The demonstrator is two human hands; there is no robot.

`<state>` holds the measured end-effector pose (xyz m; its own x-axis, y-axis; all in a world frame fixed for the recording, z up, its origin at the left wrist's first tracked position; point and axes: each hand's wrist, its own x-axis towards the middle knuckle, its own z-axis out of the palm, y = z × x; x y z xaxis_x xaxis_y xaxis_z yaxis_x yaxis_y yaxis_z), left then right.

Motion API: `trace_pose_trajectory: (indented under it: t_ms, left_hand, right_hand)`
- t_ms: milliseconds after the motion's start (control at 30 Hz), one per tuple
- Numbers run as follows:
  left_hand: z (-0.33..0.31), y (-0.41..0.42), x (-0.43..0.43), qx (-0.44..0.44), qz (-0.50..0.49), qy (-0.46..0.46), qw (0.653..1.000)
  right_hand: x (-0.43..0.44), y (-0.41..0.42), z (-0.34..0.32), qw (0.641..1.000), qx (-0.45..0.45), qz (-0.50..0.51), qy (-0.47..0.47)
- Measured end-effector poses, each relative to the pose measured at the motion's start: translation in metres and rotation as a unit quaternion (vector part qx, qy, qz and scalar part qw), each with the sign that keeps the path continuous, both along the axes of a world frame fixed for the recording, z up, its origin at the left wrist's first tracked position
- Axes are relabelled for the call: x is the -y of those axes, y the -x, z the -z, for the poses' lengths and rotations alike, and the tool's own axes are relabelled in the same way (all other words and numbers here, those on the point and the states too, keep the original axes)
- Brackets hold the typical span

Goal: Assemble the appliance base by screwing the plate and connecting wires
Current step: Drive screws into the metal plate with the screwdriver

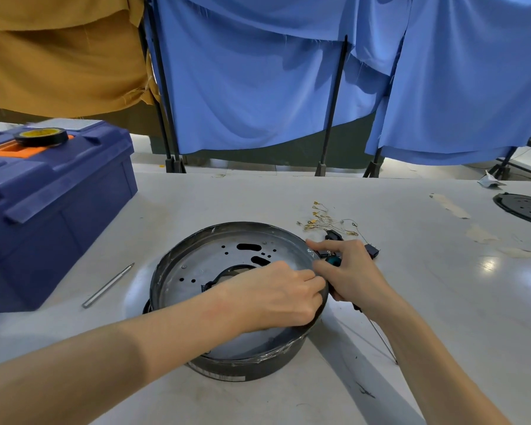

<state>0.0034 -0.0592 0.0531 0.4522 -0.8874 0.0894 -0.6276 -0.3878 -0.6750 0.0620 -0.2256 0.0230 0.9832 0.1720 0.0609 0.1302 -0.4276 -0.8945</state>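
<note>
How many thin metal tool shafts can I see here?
2. One loose shaft lies on the table, left of the round base. The other belongs to the screwdriver held in the right hand. The toolbox may hide more.

round dark appliance base [227,368] on table, perforated metal plate [209,259] inside, wires [327,220] beyond

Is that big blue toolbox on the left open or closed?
Closed. The toolbox has its lid down flat, and a roll of tape sits on top.
</note>
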Motion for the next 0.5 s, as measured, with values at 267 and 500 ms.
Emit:
trace_pose_trajectory:
  t_ms: [267, 500]
  left_hand:
    - [-0.007, 0.003, 0.01, 0.007, -0.035, -0.091, 0.995]
    - [-0.005, 0.0, 0.015, -0.067, -0.044, -0.064, 0.995]
  right_hand:
    - [-0.002, 0.003, 0.0, 1.0, 0.018, 0.003, 0.013]
    - [-0.003, 0.004, 0.0, 1.0, 0.022, 0.007, 0.017]
